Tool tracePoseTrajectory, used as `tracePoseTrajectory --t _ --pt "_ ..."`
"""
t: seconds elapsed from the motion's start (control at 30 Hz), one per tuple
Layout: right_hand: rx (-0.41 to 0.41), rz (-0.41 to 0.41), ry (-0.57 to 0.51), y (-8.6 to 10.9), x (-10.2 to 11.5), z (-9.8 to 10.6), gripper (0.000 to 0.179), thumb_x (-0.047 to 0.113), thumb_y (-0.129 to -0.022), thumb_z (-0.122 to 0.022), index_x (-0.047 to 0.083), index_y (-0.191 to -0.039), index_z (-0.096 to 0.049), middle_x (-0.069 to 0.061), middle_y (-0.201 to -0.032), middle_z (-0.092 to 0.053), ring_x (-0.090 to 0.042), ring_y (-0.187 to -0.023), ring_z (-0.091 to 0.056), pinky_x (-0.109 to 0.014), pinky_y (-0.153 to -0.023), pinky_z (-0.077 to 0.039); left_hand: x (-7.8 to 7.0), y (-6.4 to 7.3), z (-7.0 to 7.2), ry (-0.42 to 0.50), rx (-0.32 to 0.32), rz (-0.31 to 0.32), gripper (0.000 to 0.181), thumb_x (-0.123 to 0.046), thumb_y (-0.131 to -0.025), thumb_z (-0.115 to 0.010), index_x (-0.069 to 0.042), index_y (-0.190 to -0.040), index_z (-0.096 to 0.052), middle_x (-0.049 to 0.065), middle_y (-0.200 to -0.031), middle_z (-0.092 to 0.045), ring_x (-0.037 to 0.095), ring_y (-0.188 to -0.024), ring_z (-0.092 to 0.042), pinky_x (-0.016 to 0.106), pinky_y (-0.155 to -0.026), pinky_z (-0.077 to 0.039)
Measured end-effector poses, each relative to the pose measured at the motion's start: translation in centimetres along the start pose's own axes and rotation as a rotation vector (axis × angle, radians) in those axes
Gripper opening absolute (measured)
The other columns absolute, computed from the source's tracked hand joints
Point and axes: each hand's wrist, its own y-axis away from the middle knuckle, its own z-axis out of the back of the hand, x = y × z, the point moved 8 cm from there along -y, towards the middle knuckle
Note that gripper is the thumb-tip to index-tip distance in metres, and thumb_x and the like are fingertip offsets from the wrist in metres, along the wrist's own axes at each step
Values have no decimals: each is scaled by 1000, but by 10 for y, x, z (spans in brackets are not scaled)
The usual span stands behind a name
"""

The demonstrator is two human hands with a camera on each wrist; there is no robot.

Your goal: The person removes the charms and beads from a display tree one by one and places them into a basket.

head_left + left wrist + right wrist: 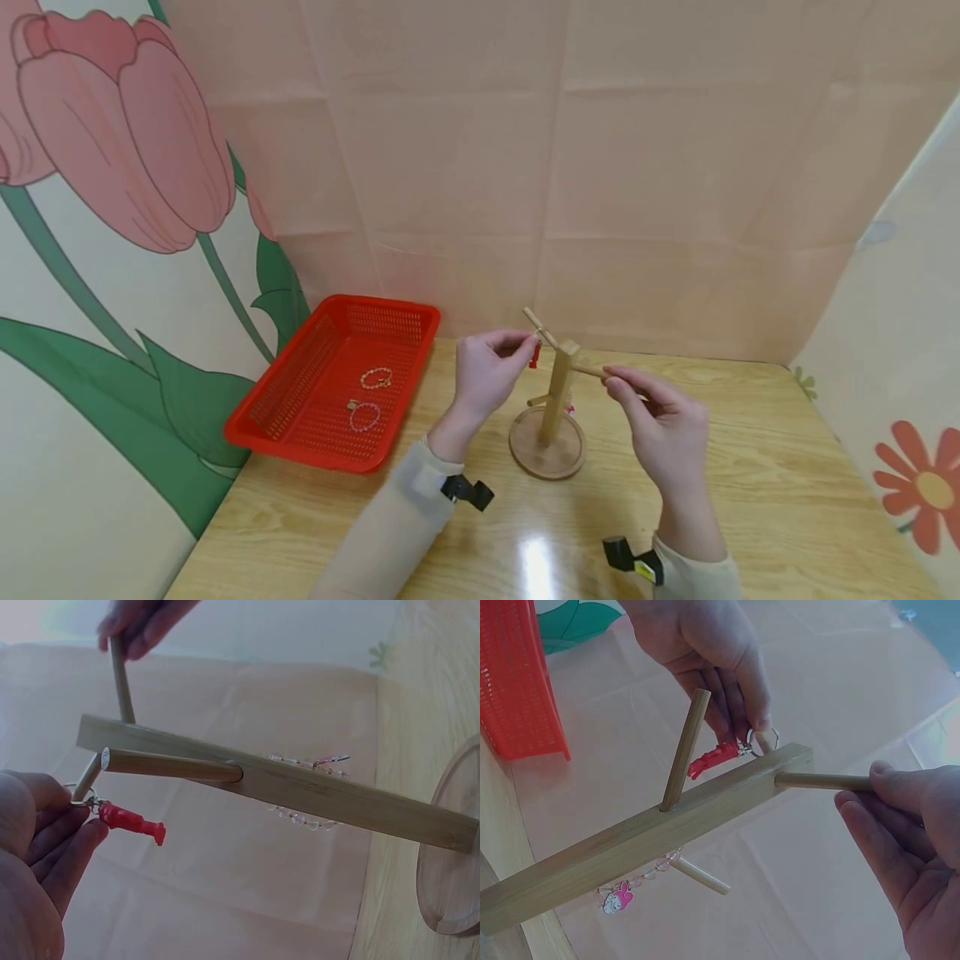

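A wooden peg stand (558, 392) with a round base stands upright on the table. My left hand (486, 367) pinches the metal ring of a keychain with a red figure-like pendant (131, 823); the ring is around an upper peg (88, 778). On the opposite side, my right hand (670, 425) pinches the end of another upper peg (825, 781) between thumb and fingers. A beaded bracelet (300, 820) with a pink-and-white charm (618, 898) hangs from a lower peg (701, 875), partly hidden behind the post. One more lower peg (538, 401) sticks out bare.
Left of the stand, a red plastic basket (431, 321) holds a pink beaded bracelet (365, 417) and a pale one (376, 378). A peach cloth (675, 208) hangs behind the wooden table (750, 467), and flower-printed panels (900, 333) flank it.
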Motion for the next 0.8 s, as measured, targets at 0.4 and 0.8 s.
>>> tracePoseTrajectory --t 0.4,0.8 --pt "2 -7 1 -1 1 -2 21 -15 -92 -75 -4 -108 -82 -22 -99 -79 -8 -90 -78 -17 -75 -60 -2 -4 6 -11 -23 -34 7 -7 -94 -83 0 -97 -85 8 -88 -81 14 -74 -77 26 -68 -63" --pt "11 -16 6 0 -3 -2 25 -19 -91 -73 -4 -109 -82 -23 -97 -79 -7 -90 -78 -19 -78 -60 1 -5 9 1 -55 -27 8 -9 -95 -83 -1 -96 -85 7 -86 -81 14 -72 -76 27 -65 -63"
